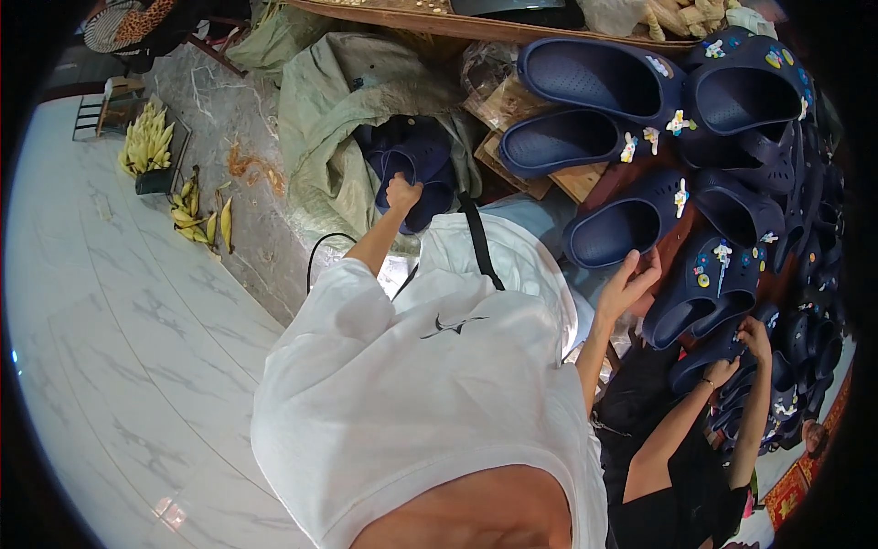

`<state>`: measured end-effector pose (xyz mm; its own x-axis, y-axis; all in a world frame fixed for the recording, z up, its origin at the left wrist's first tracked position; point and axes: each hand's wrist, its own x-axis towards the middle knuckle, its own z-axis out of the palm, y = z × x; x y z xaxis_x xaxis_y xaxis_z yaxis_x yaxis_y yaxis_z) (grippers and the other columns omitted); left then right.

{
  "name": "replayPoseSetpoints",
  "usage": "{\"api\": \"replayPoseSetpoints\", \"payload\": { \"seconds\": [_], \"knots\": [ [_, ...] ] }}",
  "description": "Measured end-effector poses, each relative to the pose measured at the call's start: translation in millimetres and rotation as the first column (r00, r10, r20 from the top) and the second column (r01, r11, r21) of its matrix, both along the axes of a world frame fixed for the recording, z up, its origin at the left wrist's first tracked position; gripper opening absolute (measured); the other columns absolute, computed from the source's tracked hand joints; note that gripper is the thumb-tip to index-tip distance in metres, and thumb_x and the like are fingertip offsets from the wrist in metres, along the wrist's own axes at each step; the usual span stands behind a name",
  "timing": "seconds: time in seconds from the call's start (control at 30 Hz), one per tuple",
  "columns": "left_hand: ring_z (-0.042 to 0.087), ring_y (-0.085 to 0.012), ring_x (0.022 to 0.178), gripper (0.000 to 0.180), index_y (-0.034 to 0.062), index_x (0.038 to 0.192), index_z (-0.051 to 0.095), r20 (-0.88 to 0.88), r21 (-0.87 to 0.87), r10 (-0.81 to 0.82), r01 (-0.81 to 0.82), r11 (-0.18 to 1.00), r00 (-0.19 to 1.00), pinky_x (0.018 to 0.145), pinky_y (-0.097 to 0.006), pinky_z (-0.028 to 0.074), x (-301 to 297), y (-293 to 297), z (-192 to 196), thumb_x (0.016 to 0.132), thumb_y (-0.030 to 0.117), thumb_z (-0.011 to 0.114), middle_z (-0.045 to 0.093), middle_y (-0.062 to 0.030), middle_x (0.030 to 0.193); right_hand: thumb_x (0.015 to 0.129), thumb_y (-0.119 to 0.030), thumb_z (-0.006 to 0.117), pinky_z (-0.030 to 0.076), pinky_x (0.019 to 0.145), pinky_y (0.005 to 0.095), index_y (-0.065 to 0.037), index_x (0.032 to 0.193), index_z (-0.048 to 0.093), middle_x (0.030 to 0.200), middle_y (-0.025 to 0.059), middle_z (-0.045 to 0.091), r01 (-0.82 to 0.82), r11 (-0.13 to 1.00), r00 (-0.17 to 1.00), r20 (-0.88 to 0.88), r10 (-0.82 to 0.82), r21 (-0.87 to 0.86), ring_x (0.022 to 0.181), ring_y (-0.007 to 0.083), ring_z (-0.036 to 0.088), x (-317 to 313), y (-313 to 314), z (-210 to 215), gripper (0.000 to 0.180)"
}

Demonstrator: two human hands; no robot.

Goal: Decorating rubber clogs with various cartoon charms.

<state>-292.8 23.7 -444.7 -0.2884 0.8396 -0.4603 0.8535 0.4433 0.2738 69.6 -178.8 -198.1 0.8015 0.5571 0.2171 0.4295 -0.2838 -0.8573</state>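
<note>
My left hand (402, 193) is closed on a navy clog (413, 174) in the mouth of the green sack (320, 137), far left. My right hand (626, 285) lies open against another navy clog (620, 229) on the pile (732, 183) to the right; contact appears light. A co-worker's hands (741, 352) handle clogs nearer, on the right.

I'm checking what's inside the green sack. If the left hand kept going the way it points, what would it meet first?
The left hand points up into the open green sack. First in its line are the dark blue clogs inside; its fingertips look already at them, though depth is unclear.
</note>
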Motion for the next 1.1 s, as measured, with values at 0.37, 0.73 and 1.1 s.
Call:
{"api": "replayPoseSetpoints", "payload": {
  "seconds": [0.37, 0.73, 1.1],
  "knots": [
    [0.064, -0.0285, 0.103, 0.041, 0.0146, 0.115, 0.065, 0.14, -0.038, -0.167, 0.173, 0.984, 0.976, 0.089, -0.038, 0.051, 30, -11, 8, 0.075, 0.02, 0.07, 0.069, -0.01, 0.106, 0.1, -0.021, 0.048, 0.038, 0.096, 0.0351, 0.006, 0.125, 0.045, 0.122, 0.0205, 0.049, 0.056, 0.998, 0.981, 0.186, -0.048, -0.037, 0.11, 0.0279, 0.05, 14, 23, 1, 0.037],
    [0.068, -0.0277, 0.093, 0.033, 0.0049, 0.107, 0.066, 0.461, 0.206, -0.159, 0.069, 0.976, 0.873, 0.079, -0.036, 0.052, -51, 24, 18, 0.077, 0.018, 0.065, 0.069, -0.0165, 0.099, 0.1, -0.022, 0.048, 0.037, 0.098, 0.036, 0.008, 0.125, 0.045, 0.123, 0.0222, 0.048, 0.076, 0.992, 0.959, 0.279, -0.045, -0.102, 0.112, 0.0296, 0.049, 21, 19, -7, 0.039],
    [0.03, -0.0384, 0.136, 0.097, 0.0015, 0.146, 0.018, -0.197, -0.323, 0.326, -0.375, 0.869, 0.925, 0.108, -0.046, 0.031, -138, 46, -54, 0.072, 0.047, 0.061, 0.031, -0.0234, 0.146, 0.102, -0.027, 0.043, 0.036, 0.099, 0.0354, 0.007, 0.127, 0.042, 0.124, 0.0217, 0.048, 0.106, 0.972, 0.971, 0.231, -0.057, -0.209, 0.113, 0.0293, 0.048, 13, 19, 2, 0.042]
  ]
}}
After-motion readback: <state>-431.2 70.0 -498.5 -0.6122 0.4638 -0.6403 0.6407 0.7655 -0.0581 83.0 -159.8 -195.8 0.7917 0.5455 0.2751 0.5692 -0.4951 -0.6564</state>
